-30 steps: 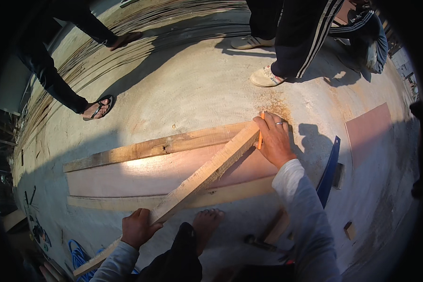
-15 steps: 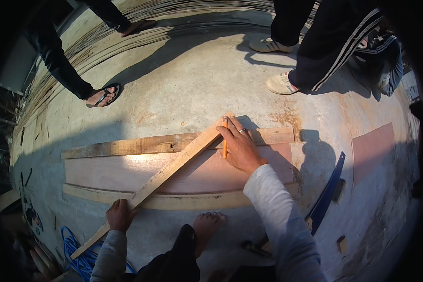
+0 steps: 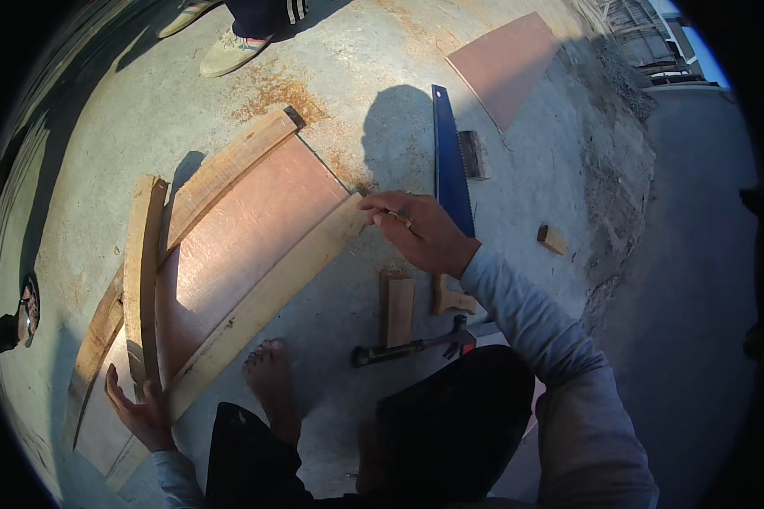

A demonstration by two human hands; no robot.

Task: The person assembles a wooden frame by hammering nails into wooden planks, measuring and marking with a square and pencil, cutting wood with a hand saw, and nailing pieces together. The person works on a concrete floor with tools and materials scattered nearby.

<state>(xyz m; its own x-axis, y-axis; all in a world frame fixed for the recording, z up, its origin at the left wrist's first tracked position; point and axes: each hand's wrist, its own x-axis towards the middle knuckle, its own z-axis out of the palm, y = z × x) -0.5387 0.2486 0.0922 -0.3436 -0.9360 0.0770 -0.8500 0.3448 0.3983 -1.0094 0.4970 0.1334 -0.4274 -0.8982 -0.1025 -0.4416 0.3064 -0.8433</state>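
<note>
My right hand (image 3: 416, 231), a ring on one finger, is closed at the right end of the near wooden strip (image 3: 272, 288); what it holds, if anything, is hidden. This strip runs along one long edge of a reddish plywood panel (image 3: 246, 212), and a far wooden strip (image 3: 229, 170) follows the other edge. A loose wooden batten (image 3: 144, 263) lies slantwise across the panel. At the batten's lower end, my left hand (image 3: 144, 414) rests with fingers and thumb apart around it.
Right of the panel lie a blue-bladed handsaw (image 3: 452, 161), a hammer (image 3: 407, 349) and a wood block (image 3: 397, 310). A smaller block (image 3: 553, 239) and a plywood offcut (image 3: 505, 68) lie farther right. Another person's shoe (image 3: 233, 53) stands beyond, near sawdust (image 3: 276, 95).
The view has swung right. My right hand has left the batten's far end for the near strip's right end; its orange pencil no longer shows. My left hand's fingers have loosened around the batten.
</note>
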